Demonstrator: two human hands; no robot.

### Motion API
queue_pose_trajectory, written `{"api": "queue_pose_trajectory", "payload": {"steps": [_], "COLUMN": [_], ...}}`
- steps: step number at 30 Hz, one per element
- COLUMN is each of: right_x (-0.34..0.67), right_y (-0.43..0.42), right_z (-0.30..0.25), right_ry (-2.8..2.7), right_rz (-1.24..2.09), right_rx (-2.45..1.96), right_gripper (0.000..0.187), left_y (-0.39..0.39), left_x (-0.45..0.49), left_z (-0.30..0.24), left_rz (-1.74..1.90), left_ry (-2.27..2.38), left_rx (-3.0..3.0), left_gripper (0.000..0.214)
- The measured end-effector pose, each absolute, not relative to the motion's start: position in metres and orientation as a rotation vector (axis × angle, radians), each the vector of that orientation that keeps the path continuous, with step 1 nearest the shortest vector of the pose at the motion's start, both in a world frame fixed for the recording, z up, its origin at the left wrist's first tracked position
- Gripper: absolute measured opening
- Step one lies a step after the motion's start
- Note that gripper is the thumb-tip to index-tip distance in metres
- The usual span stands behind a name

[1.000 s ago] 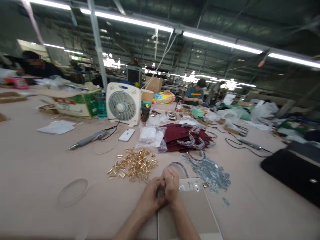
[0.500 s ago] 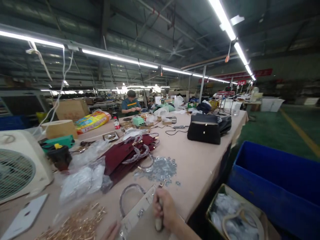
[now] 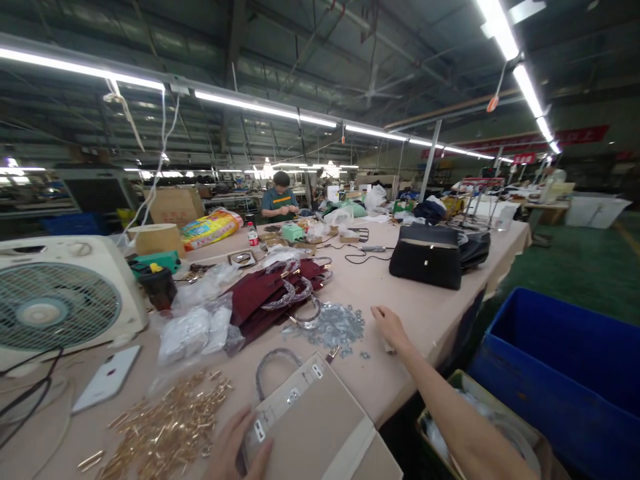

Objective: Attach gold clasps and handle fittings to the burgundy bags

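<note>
My left hand (image 3: 235, 448) rests at the bottom edge, fingers curled over the near corner of a beige bag panel (image 3: 315, 427) with small metal fittings and a wrapped handle (image 3: 273, 363). My right hand (image 3: 390, 328) is stretched out to the right onto the table, fingers down on the surface just right of a pile of small silver metal plates (image 3: 335, 323); what lies under the fingers is hidden. A heap of gold metal clips (image 3: 170, 420) lies left of the panel.
Dark red bag pieces (image 3: 270, 297) with wrapped handles, plastic bags (image 3: 193, 330), a white fan (image 3: 60, 300), a phone (image 3: 107, 377), a black handbag (image 3: 427, 260). A blue crate (image 3: 565, 373) and a carton (image 3: 480, 433) stand right of the table. A person (image 3: 280, 199) works at the far end.
My right hand has let go of the tool it held on the panel and reached out right past the silver plates. My left hand now grips the panel's near corner. The view turned right.
</note>
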State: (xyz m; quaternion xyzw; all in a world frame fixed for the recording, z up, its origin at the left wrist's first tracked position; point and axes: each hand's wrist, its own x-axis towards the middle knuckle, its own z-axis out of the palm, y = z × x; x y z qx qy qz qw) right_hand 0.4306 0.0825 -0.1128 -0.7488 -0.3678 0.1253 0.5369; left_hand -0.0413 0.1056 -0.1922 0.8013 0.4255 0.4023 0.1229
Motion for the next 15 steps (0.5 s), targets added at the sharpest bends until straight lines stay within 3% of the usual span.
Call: {"api": "queue_pose_trajectory", "payload": {"steps": [4, 10, 15], "right_x": [0.425, 0.386, 0.373], "right_y": [0.068, 0.029, 0.026], "right_z": [-0.115, -0.146, -0.163], "right_ry": [-1.057, -1.401, -1.47], "right_rz": [0.133, 0.235, 0.142], "right_rx": [-1.838, -1.9, -1.854], "right_gripper": [0.043, 0.02, 0.028], "left_y": [0.098, 0.091, 0.086], "left_x": [-0.038, -0.035, -0.034], "left_z": [-0.183, -0.177, -0.176], "left_rz": [1.167, 1.149, 1.159], "left_ry": [1.31, 1.346, 1.359], "left_rx": [2.225, 2.177, 2.132], "left_gripper": [0.045, 0.044, 0.045]}}
